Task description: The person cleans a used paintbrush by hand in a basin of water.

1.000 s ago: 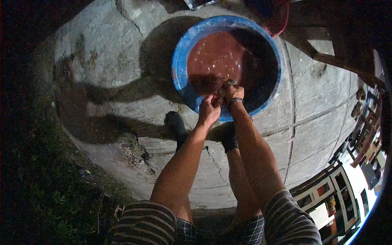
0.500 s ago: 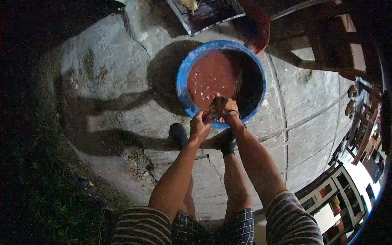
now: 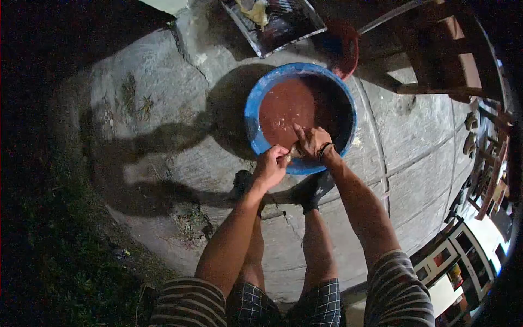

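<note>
A blue tub point(image 3: 252, 111) stands on the ground before my feet, with murky reddish-brown liquid point(image 3: 289, 103) in it. Both my hands meet over its near rim. My left hand point(image 3: 271, 166) is closed, thumb and fingers pinching a small yellowish-brown piece point(image 3: 293, 153) whose kind I cannot make out. From the other side my right hand point(image 3: 316, 143), with a dark band at the wrist, touches the same piece. One of its fingers stretches out over the liquid; the others curl in, and what lies under them is hidden.
Beyond the tub lies a dark rectangular tray point(image 3: 283, 22) with a pale yellowish scrap point(image 3: 255, 13) on it. A red basin point(image 3: 351, 52) sits against the tub's far right. Wooden furniture point(image 3: 436, 90) stands at the right. Cracked concrete point(image 3: 158, 71) surrounds everything, with grass point(image 3: 71, 256) at the left.
The dark, wet clump that showed between my hands is no longer visible; a smaller, lighter piece shows there. My right hand has turned, one finger now extended. The view has shifted slightly.
</note>
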A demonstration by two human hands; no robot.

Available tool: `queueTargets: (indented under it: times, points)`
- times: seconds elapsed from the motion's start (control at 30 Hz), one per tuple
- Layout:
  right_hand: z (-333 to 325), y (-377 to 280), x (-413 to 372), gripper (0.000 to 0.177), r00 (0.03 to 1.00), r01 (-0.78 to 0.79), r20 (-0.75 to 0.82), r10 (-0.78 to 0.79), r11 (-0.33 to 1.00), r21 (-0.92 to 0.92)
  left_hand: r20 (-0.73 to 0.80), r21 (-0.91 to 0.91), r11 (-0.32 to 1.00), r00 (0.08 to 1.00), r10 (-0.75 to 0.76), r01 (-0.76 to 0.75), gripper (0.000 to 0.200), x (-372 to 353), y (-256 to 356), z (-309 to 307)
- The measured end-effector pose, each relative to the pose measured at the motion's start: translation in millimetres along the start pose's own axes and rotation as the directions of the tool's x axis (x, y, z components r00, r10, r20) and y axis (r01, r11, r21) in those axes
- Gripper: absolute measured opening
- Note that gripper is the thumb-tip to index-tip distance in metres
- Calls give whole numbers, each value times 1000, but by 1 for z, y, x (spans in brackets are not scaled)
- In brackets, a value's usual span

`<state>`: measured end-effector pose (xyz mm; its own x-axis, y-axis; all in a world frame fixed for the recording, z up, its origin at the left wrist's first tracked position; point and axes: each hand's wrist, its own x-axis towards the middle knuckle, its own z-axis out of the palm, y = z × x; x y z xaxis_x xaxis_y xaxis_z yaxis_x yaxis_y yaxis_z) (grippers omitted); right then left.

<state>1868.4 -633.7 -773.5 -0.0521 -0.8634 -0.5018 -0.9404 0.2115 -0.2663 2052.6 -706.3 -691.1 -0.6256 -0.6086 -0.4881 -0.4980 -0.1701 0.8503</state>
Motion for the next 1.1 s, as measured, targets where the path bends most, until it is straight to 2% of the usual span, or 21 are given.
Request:
queueTargets:
  times: [0.03, 0.07, 0.17, 0.27, 0.3, 0.37, 0.4, 0.47, 0.5, 0.53, 0.6, 0.7, 0.77, 0.8, 0.87, 0.93, 0.97, 1.0, 1.03, 1.07, 1.1]
  points:
    - [-50, -18, -9, 51, 995, -15, 101, 15, 1000, 2, 53, -18, 998, 997, -64, 65, 18, 2, 6, -5]
    - [-80, -29, -15, 46, 979, -30, 200, 29, 1000, 1, 59, -55, 997, 997, -53, 56, 18, 2, 8, -7]
    - [-66, -29, -13, 52, 993, -121, 32, 118, 978, 169, 96, -159, 987, 995, -8, 23, 19, 6, 6, -12]
    - [-47, -29, -8, 49, 977, -91, -179, 113, 987, 129, 199, -207, 974, 979, -49, 91, 15, 13, 8, -24]
    - [-42, -27, -6, 47, 981, -96, -145, 126, 975, 198, 213, -221, 975, 977, 28, 20, 13, 15, 7, -30]
    - [-39, -24, -1, 42, 987, -115, -71, 146, 936, 333, 246, -212, 974, 969, -24, 78, 14, 15, 21, -43]
    - [-40, -25, -3, 37, 986, -103, -87, 141, 932, 349, 263, -206, 973, 963, -51, 108, 14, 14, 28, -48]
    - [-65, -38, -6, 30, 984, -74, -125, 130, 922, 380, 281, -207, 964, 954, -103, 165, 16, 14, 34, -54]
    - [-77, -47, -5, 27, 966, -124, -161, 203, 909, 398, 302, -188, 962, 944, -136, 198, 14, 14, 40, -58]
    - [-73, -47, -5, 28, 958, -84, -228, 176, 928, 362, 321, -168, 958, 932, -168, 231, 12, 14, 45, -61]
    - [-64, -45, -3, 32, 926, -12, -358, 117, 959, 282, 317, -137, 971, 937, -146, 197, 12, 15, 48, -62]
    - [-69, -35, 0, 44, 940, -251, -6, 340, 703, 665, 231, -122, 989, 972, -51, 81, 13, 19, 47, -53]
    - [-55, -22, 3, 60, 850, -327, 142, 508, 296, 897, 121, -57, 998, 992, 41, -34, 15, 27, 35, -40]
    - [-44, -15, 4, 68, 797, -326, 238, 556, 63, 943, 96, -14, 999, 994, 49, -48, 15, 29, 34, -35]
    - [-42, -14, -1, 83, 739, -277, 302, 602, -136, 951, 43, 75, 995, 997, 68, -71, 17, 32, 42, -30]
    - [-58, -15, -18, 81, 696, -428, 551, 460, -349, 833, 37, 142, 987, 996, 77, -82, 16, 32, 43, -27]
    - [-75, -27, -24, 78, 685, -423, 601, 411, -447, 788, 41, 161, 980, 993, 110, -115, 16, 31, 41, -24]
    - [-75, -32, -23, 77, 709, -408, 580, 401, -437, 801, 46, 176, 973, 989, 143, -149, 16, 29, 38, -21]
    - [-75, -34, -24, 77, 729, -392, 557, 397, -425, 816, 104, 310, 945, 992, 72, -101, 16, 25, 57, -25]
    - [-79, -35, -23, 77, 748, -372, 530, 400, -409, 833, 89, 306, 941, 989, 119, -141, 16, 23, 54, -22]
    - [-83, -38, -23, 72, 721, -406, 555, 415, -397, 823, 79, 300, 936, 983, 168, -184, 17, 20, 51, -18]
